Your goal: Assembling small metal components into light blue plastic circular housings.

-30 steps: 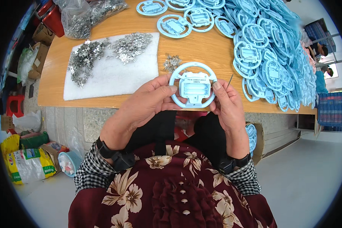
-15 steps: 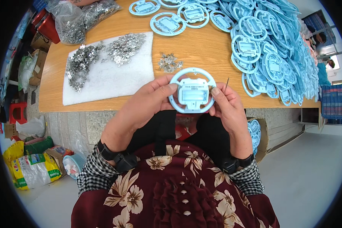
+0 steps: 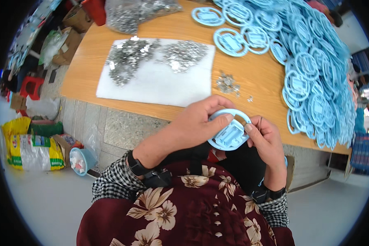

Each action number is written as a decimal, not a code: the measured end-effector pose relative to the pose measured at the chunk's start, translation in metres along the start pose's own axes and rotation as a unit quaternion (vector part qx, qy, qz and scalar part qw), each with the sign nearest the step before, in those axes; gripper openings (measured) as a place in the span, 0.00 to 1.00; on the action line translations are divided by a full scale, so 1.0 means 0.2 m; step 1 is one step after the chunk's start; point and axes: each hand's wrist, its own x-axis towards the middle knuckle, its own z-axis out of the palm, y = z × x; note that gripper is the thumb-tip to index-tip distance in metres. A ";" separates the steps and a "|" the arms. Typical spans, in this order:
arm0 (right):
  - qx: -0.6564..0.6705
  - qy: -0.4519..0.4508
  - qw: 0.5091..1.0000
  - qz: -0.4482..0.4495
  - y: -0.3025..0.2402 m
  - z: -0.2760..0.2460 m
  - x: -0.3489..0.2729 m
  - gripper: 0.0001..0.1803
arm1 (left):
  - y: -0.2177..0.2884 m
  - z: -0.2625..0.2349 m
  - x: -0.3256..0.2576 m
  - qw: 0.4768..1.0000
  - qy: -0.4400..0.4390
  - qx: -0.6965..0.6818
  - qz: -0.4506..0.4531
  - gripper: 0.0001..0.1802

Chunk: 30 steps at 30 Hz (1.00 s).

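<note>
A light-blue plastic toy steering wheel (image 3: pixel 233 138) with a rectangular recess in its hub is held over my lap, tilted, just off the table's front edge. My left hand (image 3: pixel 199 123) grips its left rim, thumb on top and fingers behind. On the opposite side, my right hand (image 3: pixel 267 137) pinches the rim between thumb and fingers. A thin dark pin-like tool (image 3: pixel 261 119) pokes up from my right fingers; most of it is hidden. Beyond the wheel, a small cluster of flat metal pieces (image 3: pixel 227 83) lies on the wooden table.
Two heaps of metal pieces (image 3: pixel 133 57) rest on a white foam sheet (image 3: pixel 151 90). Behind them is a clear bag of metal pieces (image 3: pixel 129 16). A large pile of blue steering wheels (image 3: pixel 315 82) covers the table's right side. Sacks (image 3: pixel 39 151) and a blue bin (image 3: pixel 83 162) stand on the floor.
The view has swung, so the table appears shifted right and tilted. The wheel has turned and tipped in my hands, and my left hand reaches further over its rim.
</note>
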 end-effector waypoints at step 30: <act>-0.422 -0.171 0.855 -0.248 -0.51 0.96 1.17 0.27 | 0.03 -0.54 -0.34 0.985 0.159 -0.051 0.047 0.12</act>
